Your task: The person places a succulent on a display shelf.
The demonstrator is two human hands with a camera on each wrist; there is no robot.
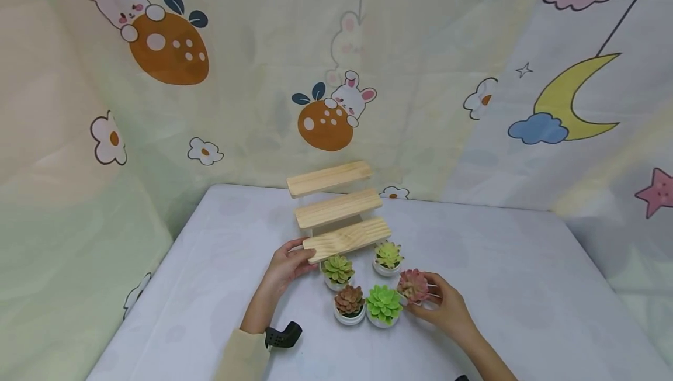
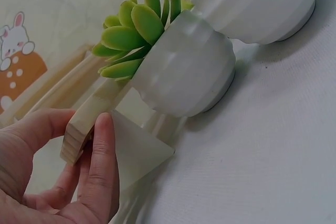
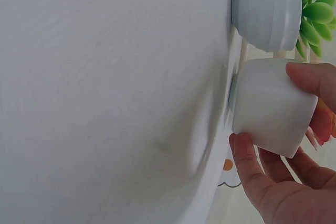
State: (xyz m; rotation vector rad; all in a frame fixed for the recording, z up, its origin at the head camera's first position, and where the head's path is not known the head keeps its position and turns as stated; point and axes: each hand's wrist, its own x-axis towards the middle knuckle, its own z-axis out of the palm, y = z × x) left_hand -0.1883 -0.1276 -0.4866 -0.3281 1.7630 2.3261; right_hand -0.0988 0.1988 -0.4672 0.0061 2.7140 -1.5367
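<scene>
A three-step wooden stand (image 1: 336, 211) sits at the middle of the white table (image 1: 526, 264). My left hand (image 1: 288, 264) grips the left end of its lowest step (image 2: 79, 129), thumb on top and fingers below. In front stand several small white pots of succulents. My right hand (image 1: 439, 302) holds the pot with the pink succulent (image 1: 413, 285); in the right wrist view thumb and fingers clasp its white pot (image 3: 273, 108). A pale green succulent (image 2: 139, 30) in its pot stands just beside the stand's end.
Other pots: a yellow-green one (image 1: 388, 254), a brown one (image 1: 349, 301) and a bright green one (image 1: 384, 305). Patterned cloth (image 1: 158, 77) hangs behind and at both sides. A black wrist strap (image 1: 282, 335) shows on my left arm.
</scene>
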